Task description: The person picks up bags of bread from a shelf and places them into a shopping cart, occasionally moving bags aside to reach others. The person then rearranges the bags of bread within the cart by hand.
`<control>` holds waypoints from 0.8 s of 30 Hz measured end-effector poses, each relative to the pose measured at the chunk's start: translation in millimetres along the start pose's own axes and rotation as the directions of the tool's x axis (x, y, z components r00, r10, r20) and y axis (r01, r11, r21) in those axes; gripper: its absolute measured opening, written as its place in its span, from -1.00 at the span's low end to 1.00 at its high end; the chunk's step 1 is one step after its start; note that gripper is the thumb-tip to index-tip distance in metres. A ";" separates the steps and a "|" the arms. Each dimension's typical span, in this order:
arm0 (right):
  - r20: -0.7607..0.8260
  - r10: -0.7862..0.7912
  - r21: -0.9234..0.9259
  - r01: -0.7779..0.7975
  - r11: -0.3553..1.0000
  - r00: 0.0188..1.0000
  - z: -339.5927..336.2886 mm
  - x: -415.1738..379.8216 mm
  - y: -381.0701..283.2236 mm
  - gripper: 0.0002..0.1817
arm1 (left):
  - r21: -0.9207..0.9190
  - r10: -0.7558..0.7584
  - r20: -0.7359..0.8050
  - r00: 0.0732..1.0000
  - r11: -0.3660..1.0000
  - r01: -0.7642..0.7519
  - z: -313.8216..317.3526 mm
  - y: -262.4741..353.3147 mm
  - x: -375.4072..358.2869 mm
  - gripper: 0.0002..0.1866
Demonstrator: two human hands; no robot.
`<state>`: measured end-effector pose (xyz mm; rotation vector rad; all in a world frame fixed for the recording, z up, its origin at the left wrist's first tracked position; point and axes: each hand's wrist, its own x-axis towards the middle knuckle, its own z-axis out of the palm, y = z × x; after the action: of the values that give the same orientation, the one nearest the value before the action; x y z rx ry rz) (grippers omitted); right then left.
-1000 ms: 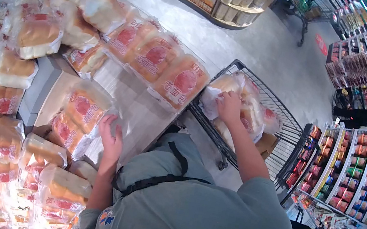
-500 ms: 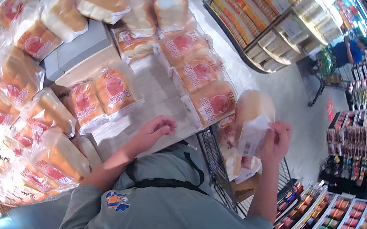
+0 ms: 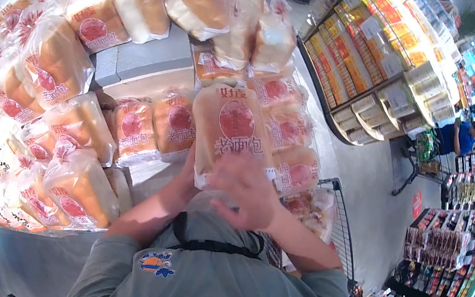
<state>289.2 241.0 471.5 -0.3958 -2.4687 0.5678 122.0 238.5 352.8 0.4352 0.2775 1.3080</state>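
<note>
A bagged loaf of bread [image 3: 231, 116] with a red round print is held up in front of my body. My left hand [image 3: 188, 172] grips its lower left side, the fingers mostly hidden behind the loaf. Across the loaf's lower front is my right hand [image 3: 248, 192], blurred, its fingers spread and overlapping the printed bag. Two bagged loaves [image 3: 174, 124] stand on the display table just left of the held one. A row of similar loaves [image 3: 287, 128] lines the table's right edge.
Piled bagged loaves [image 3: 71, 197] cover the left and far side around a grey riser [image 3: 146, 59]. A wire shopping cart [image 3: 343, 218] holding bagged bread stands at my right. Shelves of goods [image 3: 352, 55] are beyond the aisle, where a person [image 3: 461, 139] is beside another cart.
The loaf moved from above the cart on the right to in front of my body, its printed side now showing. My left hand took hold of it; my right hand came inward across it.
</note>
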 end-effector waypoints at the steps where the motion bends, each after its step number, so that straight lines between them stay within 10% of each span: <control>1: -0.067 0.202 0.024 -0.201 0.979 0.977 -4.4 9.4 4.2 -0.37 | 0.005 0.008 -0.001 1.000 1.000 -0.008 8.0 4.2 6.0 -0.31; 4: -0.145 0.424 -0.303 -0.448 0.841 0.894 -13.8 29.9 17.9 -0.16 | -0.157 0.019 -0.001 1.000 0.987 -0.019 12.0 5.8 28.0 -0.30; 16: 0.023 0.305 -0.161 -0.298 0.941 0.952 20.0 1.5 111.9 -0.28 | -0.383 -0.040 -0.138 0.990 0.923 -0.016 -40.4 -10.5 70.4 -0.35; 19: -0.028 0.268 -0.114 -0.269 0.956 0.963 29.6 -12.7 127.1 -0.26 | -0.291 -0.065 -0.130 0.989 0.956 0.025 -97.7 -36.8 70.1 -0.36; 24: -0.018 0.265 -0.110 -0.265 0.958 0.964 43.0 -34.3 147.6 -0.31 | 0.324 0.194 -0.554 0.809 0.946 -0.005 -115.2 -48.4 66.3 -0.30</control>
<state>313.6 342.1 353.2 -0.7810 -2.4679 0.5364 129.9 310.8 231.5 0.3004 1.0019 1.4885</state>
